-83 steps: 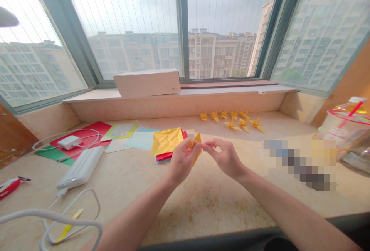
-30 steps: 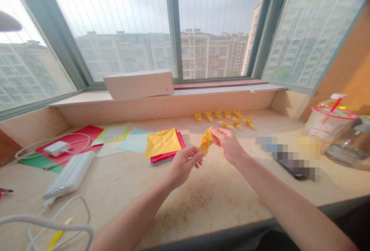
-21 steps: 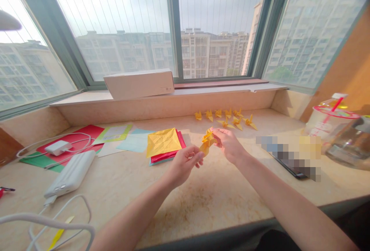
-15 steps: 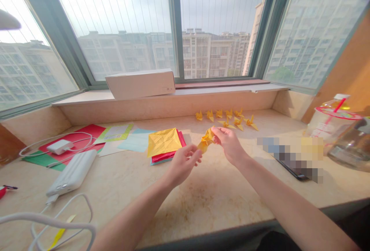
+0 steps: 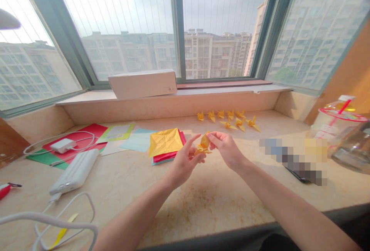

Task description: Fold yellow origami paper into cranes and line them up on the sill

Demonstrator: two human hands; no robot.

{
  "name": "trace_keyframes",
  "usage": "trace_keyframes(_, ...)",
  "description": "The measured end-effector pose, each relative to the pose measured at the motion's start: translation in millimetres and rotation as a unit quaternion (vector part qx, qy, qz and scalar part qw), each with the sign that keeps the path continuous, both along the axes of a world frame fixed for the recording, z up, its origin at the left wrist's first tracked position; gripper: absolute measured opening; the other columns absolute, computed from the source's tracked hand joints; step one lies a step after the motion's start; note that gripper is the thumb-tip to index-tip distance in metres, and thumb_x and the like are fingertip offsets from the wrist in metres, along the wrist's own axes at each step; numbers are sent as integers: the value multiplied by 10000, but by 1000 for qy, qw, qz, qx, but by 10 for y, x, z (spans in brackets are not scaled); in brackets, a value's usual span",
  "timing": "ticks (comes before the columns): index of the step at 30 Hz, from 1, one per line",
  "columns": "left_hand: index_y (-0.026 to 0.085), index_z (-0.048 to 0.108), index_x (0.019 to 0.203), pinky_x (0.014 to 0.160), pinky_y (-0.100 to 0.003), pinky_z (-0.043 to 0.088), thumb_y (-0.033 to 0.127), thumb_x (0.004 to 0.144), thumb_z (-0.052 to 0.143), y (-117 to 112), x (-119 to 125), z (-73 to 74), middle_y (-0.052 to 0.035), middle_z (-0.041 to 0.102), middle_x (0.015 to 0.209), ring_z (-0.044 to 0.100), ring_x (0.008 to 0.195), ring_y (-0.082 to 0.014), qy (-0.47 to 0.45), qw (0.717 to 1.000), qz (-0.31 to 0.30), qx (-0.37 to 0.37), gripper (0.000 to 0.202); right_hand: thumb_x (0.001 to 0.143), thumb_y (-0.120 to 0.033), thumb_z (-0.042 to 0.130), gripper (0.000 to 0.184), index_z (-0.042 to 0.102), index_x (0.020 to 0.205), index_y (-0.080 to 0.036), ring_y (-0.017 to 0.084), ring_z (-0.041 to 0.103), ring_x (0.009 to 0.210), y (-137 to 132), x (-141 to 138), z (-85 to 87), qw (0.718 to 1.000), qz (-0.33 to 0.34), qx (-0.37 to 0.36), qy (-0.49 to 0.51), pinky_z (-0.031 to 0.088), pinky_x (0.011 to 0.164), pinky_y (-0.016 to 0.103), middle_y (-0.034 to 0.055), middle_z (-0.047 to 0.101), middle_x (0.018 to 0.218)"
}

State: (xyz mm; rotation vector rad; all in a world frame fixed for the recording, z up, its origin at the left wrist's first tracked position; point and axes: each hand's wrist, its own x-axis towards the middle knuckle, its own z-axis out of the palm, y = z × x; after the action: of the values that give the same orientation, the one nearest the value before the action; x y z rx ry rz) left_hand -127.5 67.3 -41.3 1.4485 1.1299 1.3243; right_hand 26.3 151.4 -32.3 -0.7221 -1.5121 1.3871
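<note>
Window [image 5: 219, 24] spans my view at 12 o'clock, with a white box [image 5: 143, 84] on its sill [image 5: 231, 88]. On the bench [image 5: 202, 201], a stack of coloured paper [image 5: 164, 142] sits at 10 o'clock from my hands, a power bank [image 5: 74, 171] at 9, and a row of yellow paper cranes [image 5: 228, 125] at 12. Folded yellow paper [image 5: 204, 145] is held above the bench between my hands. My right fingers [image 5: 215, 137] are pinched together on its top; my left fingers [image 5: 192, 145] are spread, their tips at its lower side, and I cannot tell if they grip it.
</note>
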Motion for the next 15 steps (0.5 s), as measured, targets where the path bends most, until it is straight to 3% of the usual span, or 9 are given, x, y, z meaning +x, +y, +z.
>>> trace_keyframes(4, 240, 475, 1337, 766, -311, 516, 327, 836, 677, -4, 10, 12, -1, 659, 801, 645, 730, -139, -2, 1000, -19, 11, 548, 784, -534, 668, 377, 673, 759, -157, 113, 471, 523, 52, 19, -22, 998, 37, -41, 4, 380, 572, 267, -20, 570, 551)
trace_keyframes(6, 232, 483, 1313, 737, -297, 512, 331, 833, 679, -1, 11, 18, -1, 666, 788, 645, 712, -138, -2, 1000, -3, 13, 527, 791, -552, 655, 398, 679, 789, -154, 125, 498, 552, 63, 23, -29, 1000, 8, -14, -23, 396, 586, 276, 3, 609, 606)
trace_keyframes(10, 198, 487, 1257, 690, -283, 509, 368, 814, 696, 14, -8, 38, -14, 687, 769, 644, 659, -137, -27, 998, 59, -3, 518, 812, -539, 648, 433, 663, 1065, -187, 183, 596, 752, 27, 32, -15, 984, -104, 128, -65, 460, 689, 317, 76, 682, 936)
trace_keyframes(15, 204, 474, 1192, 711, -302, 531, 434, 765, 741, 6, -1, 69, -13, 710, 771, 669, 656, -146, -80, 994, 72, -22, 554, 831, -462, 665, 245, 707, 921, -238, 204, 595, 832, -92, 29, 6, 948, -48, 296, -104, 480, 800, 362, 61, 636, 951)
